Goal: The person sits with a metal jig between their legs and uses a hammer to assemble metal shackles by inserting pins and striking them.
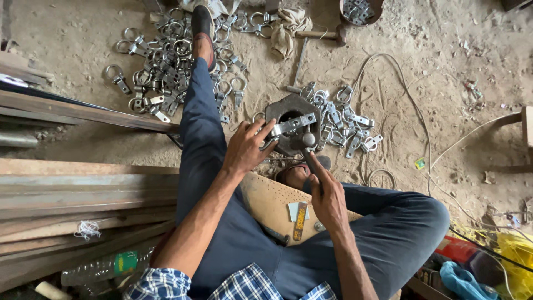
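Single head-worn view, looking steeply down from above seated person's lap. Faces sandy floor (444, 83) ahead; top of frame farthest. Close range: forearms, legs fill lower half. Metal bars (66, 189) along left edge. No second view.

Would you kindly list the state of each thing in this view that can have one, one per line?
Left hand: closed on the metal clamp, pressing it to the block.
Metal clamp: lying flat across the block's hole.
Hexagonal block: resting on the sandy ground.
Right hand: gripping the hammer's handle.
Hammer: head resting on the clamp.
Spare hammer: lying unused on the ground.
Plastic bottle: lying on its side.
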